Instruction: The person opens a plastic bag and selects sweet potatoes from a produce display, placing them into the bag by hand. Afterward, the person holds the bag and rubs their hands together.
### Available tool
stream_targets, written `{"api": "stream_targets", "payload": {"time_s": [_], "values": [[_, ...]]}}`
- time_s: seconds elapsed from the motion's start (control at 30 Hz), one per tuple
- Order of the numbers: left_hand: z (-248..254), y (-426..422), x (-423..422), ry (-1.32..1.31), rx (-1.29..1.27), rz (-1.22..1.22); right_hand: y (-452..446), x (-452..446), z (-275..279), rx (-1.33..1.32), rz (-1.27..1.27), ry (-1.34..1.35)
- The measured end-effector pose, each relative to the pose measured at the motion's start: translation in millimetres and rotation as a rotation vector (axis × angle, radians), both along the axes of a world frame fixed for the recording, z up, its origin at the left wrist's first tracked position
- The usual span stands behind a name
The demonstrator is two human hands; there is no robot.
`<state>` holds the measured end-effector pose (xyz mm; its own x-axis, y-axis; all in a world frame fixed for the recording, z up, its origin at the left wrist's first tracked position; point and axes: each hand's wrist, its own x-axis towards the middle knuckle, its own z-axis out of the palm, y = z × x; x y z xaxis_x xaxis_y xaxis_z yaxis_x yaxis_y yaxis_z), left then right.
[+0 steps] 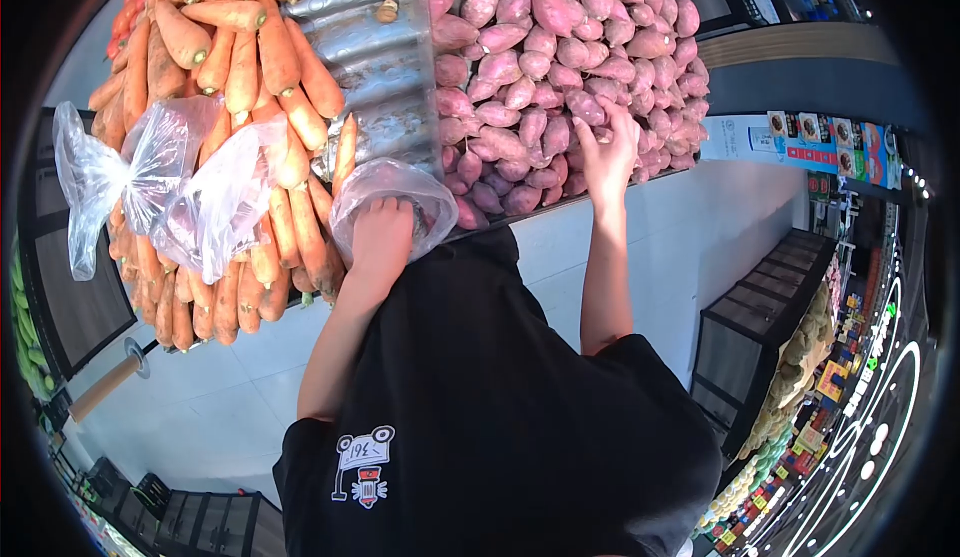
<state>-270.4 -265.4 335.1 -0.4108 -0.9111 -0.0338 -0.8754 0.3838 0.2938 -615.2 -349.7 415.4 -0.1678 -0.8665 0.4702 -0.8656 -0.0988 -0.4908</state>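
My left hand (382,237) is closed at the mouth of a clear plastic bag (432,195), its fingertips hidden inside. The bag's rim stands open around the fingers, at the front between carrots and sweet potatoes. What lies in the bag cannot be made out. My right hand (612,152) reaches over the pile of sweet potatoes (540,57), with thumb and fingers closed round one purple-red sweet potato (585,108). That one still rests among the others.
Orange carrots (277,47) are heaped at the left. Two knotted clear plastic bags (90,192) lie on them. A grey ridged tray (375,77) separates carrots from sweet potatoes. Tomatoes (128,12) show at the upper left. Shelves of packaged goods (835,382) stand at the right.
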Motion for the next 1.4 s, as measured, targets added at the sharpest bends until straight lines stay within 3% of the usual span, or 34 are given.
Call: {"api": "stream_targets", "payload": {"time_s": [0.17,0.27,0.43,0.57,0.67,1.03,1.23,1.33,1.4], "values": [[-21.8,-14.8,-7.3,-0.264,0.119,-0.080,-9.7,-5.1,-4.2,0.045,0.167,0.185],[-25.9,-18.4,-10.4,-0.314,0.134,-0.160,-6.7,2.7,-7.3,0.001,0.089,0.208],[-42.7,-14.2,-14.3,-0.344,0.205,-0.266,-2.3,3.5,-16.9,-0.094,0.071,0.136],[-51.9,-13.1,-15.1,-0.399,0.211,-0.268,4.0,6.9,-11.1,-0.004,0.082,0.116],[-55.9,-13.4,-17.3,-0.409,0.207,-0.245,10.2,12.9,-16.5,-0.117,0.023,0.034],[-27.3,-13.5,-15.9,-0.488,0.365,-0.193,33.1,59.3,-20.5,-0.148,0.174,-0.086],[6.5,-15.4,-10.8,-0.425,0.242,-0.194,40.3,78.7,-17.7,-0.158,0.243,-0.225],[27.4,-6.4,-9.4,-0.367,0.045,-0.172,48.8,90.1,-17.7,-0.121,0.258,-0.280],[55.4,1.9,-4.7,-0.225,-0.044,-0.188,62.2,105.1,-10.5,-0.064,0.292,-0.463]]}}
